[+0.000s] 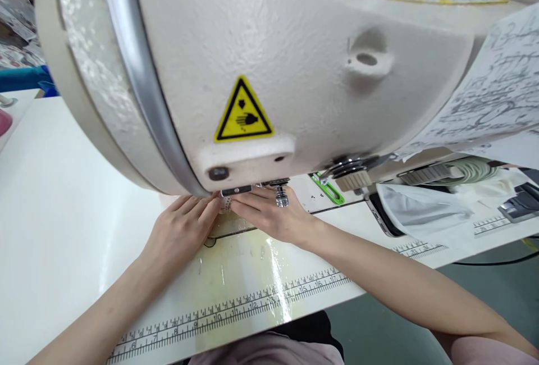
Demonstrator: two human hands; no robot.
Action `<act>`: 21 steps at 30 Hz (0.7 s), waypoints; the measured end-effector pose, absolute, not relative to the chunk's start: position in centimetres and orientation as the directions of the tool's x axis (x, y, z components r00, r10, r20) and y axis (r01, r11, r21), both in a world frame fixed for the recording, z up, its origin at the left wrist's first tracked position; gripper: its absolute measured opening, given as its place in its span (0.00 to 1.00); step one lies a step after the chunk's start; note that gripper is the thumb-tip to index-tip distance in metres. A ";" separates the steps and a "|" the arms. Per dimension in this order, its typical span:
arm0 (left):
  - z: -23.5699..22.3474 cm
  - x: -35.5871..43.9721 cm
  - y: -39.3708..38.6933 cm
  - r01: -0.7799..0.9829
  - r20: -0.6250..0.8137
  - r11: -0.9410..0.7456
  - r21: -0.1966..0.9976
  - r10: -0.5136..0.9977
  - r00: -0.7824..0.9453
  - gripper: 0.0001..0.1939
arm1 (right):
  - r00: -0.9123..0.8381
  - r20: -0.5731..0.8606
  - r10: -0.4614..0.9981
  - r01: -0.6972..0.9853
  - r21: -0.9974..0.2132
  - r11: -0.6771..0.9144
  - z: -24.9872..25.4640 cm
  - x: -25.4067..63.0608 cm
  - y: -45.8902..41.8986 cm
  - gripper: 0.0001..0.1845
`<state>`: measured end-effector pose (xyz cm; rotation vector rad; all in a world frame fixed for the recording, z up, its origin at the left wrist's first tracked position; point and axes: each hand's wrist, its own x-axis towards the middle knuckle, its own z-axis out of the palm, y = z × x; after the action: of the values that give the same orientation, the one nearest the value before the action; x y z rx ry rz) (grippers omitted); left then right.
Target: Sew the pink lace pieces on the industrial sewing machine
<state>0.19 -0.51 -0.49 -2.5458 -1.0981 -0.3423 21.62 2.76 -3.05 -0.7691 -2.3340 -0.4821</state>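
Note:
A large white sewing machine (295, 73) fills the upper view, and its head hides the needle area. My left hand (183, 224) lies palm down on the table at the left of the needle area, its fingers stretched forward and its fingertips partly covered by the machine. From the right, my right hand (269, 210) rests flat with its fingers extended under the head. Between the two hands shows a small piece of pale patterned fabric (225, 203). Both hands are close to it, but the machine hides whether the fingertips press on it.
A ruler strip (236, 309) runs along the front edge of the white table (63, 213). Green thread snips (330, 190) lie right of my right hand. Farther right are a phone (381, 216), white cloth (421, 208) and a coiled cord (474, 169). A written sheet (484, 84) hangs on the machine.

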 end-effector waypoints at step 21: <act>-0.9 0.2 -0.5 0.705 0.327 -0.646 -0.293 0.625 0.709 0.18 | -0.685 0.340 0.644 0.671 -0.050 0.740 -6.5 22.0 4.3 0.28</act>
<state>0.24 -0.50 -0.95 -2.5175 -1.0290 -0.2755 21.98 4.29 -6.47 -1.0186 -2.6054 -0.1113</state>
